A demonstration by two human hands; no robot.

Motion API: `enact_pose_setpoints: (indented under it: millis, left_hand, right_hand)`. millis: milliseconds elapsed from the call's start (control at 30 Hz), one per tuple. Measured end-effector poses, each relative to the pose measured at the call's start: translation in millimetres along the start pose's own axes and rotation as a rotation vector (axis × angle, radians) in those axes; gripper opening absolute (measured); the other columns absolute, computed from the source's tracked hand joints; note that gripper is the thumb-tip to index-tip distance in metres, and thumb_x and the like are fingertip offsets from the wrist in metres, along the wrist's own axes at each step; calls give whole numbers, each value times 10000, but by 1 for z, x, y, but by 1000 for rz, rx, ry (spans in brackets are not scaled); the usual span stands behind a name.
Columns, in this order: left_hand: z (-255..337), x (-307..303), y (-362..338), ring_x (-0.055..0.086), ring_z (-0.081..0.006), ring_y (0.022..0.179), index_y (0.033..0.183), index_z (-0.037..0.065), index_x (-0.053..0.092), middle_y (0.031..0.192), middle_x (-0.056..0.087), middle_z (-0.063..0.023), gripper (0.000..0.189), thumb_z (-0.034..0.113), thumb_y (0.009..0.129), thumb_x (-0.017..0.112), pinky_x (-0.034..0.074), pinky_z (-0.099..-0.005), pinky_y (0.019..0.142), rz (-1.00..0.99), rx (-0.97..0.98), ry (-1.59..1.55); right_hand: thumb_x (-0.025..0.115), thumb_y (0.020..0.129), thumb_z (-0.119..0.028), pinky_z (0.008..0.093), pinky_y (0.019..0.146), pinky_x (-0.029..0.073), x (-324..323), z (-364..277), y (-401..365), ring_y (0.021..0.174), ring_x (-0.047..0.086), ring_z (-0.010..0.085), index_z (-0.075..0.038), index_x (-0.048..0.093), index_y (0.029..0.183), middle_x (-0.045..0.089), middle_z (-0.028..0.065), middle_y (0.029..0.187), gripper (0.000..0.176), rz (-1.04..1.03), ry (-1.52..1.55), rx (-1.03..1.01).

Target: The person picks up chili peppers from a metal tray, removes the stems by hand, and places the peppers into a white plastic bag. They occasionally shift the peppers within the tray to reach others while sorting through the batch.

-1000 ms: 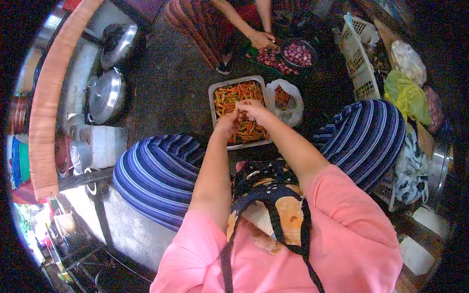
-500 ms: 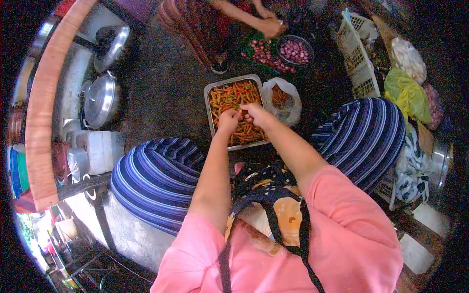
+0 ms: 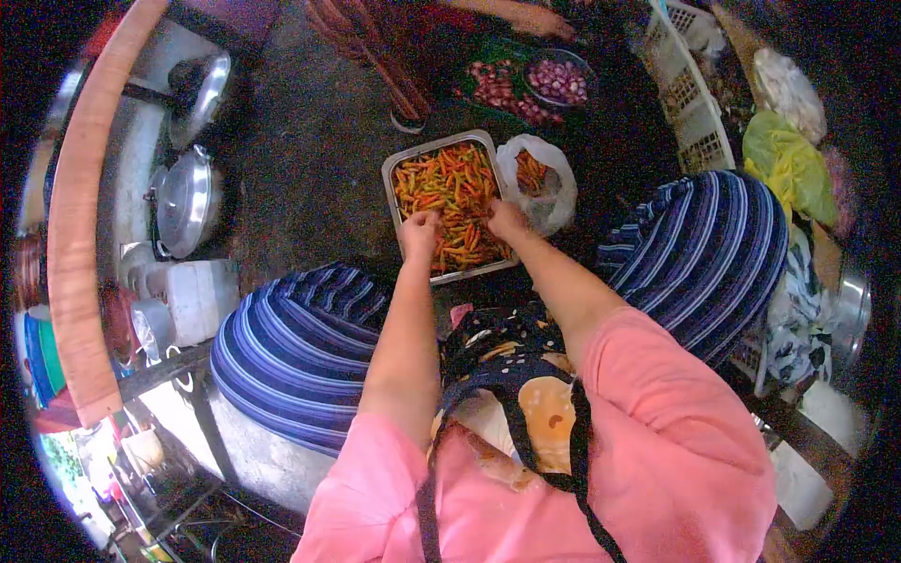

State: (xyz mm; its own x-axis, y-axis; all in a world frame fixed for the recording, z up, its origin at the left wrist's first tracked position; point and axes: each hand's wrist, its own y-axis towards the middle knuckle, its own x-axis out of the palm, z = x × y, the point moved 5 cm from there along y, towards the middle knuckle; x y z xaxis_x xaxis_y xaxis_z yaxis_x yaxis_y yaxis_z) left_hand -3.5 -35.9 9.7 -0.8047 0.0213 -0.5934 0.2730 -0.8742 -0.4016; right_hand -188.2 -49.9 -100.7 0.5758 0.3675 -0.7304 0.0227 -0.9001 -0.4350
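Observation:
A rectangular metal tray full of orange, red and green chillies lies between the knees. Over its lower left part is my left hand, its fingers curled together; anything in them is too small to name. My right hand reaches over the tray's right edge, fingers down at the chillies, their tips blurred and partly hidden. Touching the tray's right side, an open white plastic bag holds some darker chillies.
Beyond the tray are a bowl of shallots, loose shallots and another person's arm. White crates and a yellow-green bag stand right. Metal pots and a white container are left.
My hands have moved apart, the left to the tray's left side and the right to its right edge. The other person's arm has shifted up and partly out of view.

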Motion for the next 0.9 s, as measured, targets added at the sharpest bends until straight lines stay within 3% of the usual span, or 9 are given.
enact_pose_setpoints:
  millis: [133, 300, 367, 433, 567, 733, 800, 833, 900]
  left_hand:
    - [1, -2, -2, 590, -143, 551, 874, 9, 633, 686, 627, -75, 205, 202, 820, 588, 454, -280, 492, 30, -14, -10]
    - [-13, 5, 10, 591, -129, 542, 880, 36, 643, 690, 637, -61, 200, 209, 784, 614, 460, -273, 489, 48, 93, -72]
    - [-36, 15, 27, 590, -114, 542, 867, 57, 657, 709, 647, -54, 194, 204, 741, 642, 467, -261, 513, 74, 81, 106]
    - [-33, 15, 24, 597, -119, 564, 861, 61, 663, 712, 649, -54, 194, 201, 727, 649, 469, -260, 534, 40, 50, 41]
    - [-3, 6, 1, 611, -138, 633, 893, 69, 671, 747, 658, -65, 216, 191, 716, 655, 477, -262, 590, -17, -72, 74]
    - [-36, 27, 23, 618, -152, 739, 996, 56, 641, 861, 656, -77, 299, 204, 737, 642, 483, -270, 668, -107, 16, -64]
    - [-41, 31, 30, 618, -154, 768, 1027, 46, 628, 904, 653, -79, 322, 206, 748, 635, 480, -268, 700, -157, -8, -203]
    - [-37, 30, 29, 611, -155, 801, 1040, 29, 616, 931, 648, -79, 330, 204, 760, 629, 469, -264, 726, -146, 24, -203]
    - [-29, 29, 26, 598, -156, 866, 1066, -3, 593, 985, 640, -81, 348, 200, 785, 617, 447, -256, 779, -124, 88, -204]
  right_hand:
    - [587, 744, -158, 426, 798, 459, 17, -4, -5, 949, 552, 365, -34, 530, 1096, 581, 208, 1003, 377, -142, -82, -43]
    - [606, 696, -94, 433, 798, 458, 70, 25, 27, 900, 563, 371, -36, 548, 1071, 585, 210, 987, 384, 67, -14, -255]
    - [615, 704, -110, 432, 791, 457, 34, 6, 6, 894, 565, 368, -31, 547, 1064, 587, 207, 979, 375, -6, -24, -231]
    - [623, 711, -127, 431, 784, 457, 31, 5, 1, 887, 566, 366, -25, 547, 1057, 589, 204, 972, 369, -81, -32, -204]
    - [630, 736, -217, 435, 764, 455, 17, 1, 7, 875, 568, 359, -20, 564, 992, 595, 195, 941, 330, 120, 166, -144]
    - [625, 747, -311, 412, 749, 454, -17, -37, 3, 864, 575, 341, -30, 583, 922, 602, 186, 908, 334, 223, 261, -120]
    - [624, 751, -331, 384, 693, 440, -14, -50, 11, 789, 572, 304, -33, 585, 878, 603, 156, 836, 326, -7, 340, -106]
    - [626, 753, -310, 334, 551, 408, -12, -57, 14, 625, 530, 207, -45, 579, 833, 575, 92, 725, 280, 25, 388, -123]
    - [628, 752, -289, 312, 497, 375, -8, -63, 18, 561, 485, 165, -52, 577, 821, 540, 56, 665, 252, -69, 549, -117]
